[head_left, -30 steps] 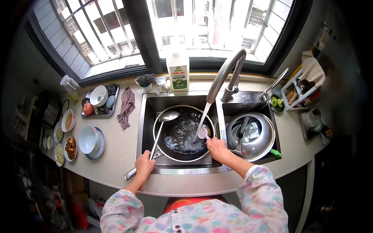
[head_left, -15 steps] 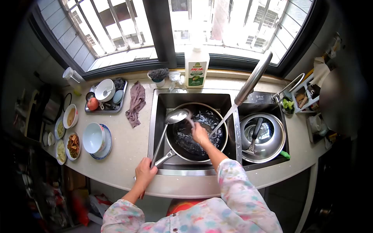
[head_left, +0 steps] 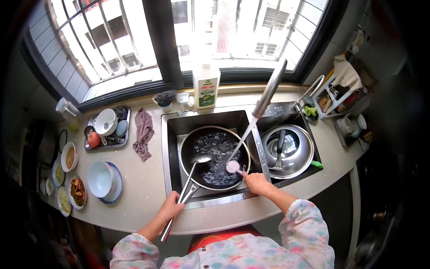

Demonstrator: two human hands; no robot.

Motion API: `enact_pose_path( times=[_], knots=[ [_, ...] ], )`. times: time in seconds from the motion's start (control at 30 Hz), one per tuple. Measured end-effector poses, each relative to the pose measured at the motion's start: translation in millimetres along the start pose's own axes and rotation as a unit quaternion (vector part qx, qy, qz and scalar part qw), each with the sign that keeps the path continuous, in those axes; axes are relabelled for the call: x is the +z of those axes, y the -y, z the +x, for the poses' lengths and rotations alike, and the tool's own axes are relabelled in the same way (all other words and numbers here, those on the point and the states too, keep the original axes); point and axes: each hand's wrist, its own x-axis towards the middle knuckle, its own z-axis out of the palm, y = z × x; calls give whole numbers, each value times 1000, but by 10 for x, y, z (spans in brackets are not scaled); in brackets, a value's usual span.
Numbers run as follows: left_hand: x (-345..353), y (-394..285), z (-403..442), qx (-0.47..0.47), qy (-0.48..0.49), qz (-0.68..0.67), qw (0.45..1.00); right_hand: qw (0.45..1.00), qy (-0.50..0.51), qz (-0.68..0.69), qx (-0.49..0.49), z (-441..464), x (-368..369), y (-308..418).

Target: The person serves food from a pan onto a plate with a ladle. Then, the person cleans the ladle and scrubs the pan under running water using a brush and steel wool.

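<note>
Pale countertop (head_left: 141, 197), crumpled cloth (head_left: 143, 134), metal tray (head_left: 118, 143), white bottle (head_left: 206, 87)

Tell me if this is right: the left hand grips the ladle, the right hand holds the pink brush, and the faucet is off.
The faucet is running, not off: the head view shows its water falling into the dark pan. The left hand grips the ladle and the right hand holds the pink brush.
</note>
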Motion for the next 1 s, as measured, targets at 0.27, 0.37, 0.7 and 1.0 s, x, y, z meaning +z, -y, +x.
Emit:
enact_pose_path(
  times=[0.27, 0.37, 0.7, 1.0],
  knots=[
    [-252, -486, -3, -119, 319, -511, 789, 985, -1, 166, 42, -181, -2, 225],
    [-146, -630, -58, -144, 313, -649, 678, 951, 6, 310, 5, -137, -62, 218],
    [-445, -1943, -230, -260, 236, -491, 797, 914, 17, 400, -60, -179, -260, -64],
    [-346, -2573, -339, -276, 160, -205, 925, 913, -66, 402, 35, -309, 114, -494]
  ],
)
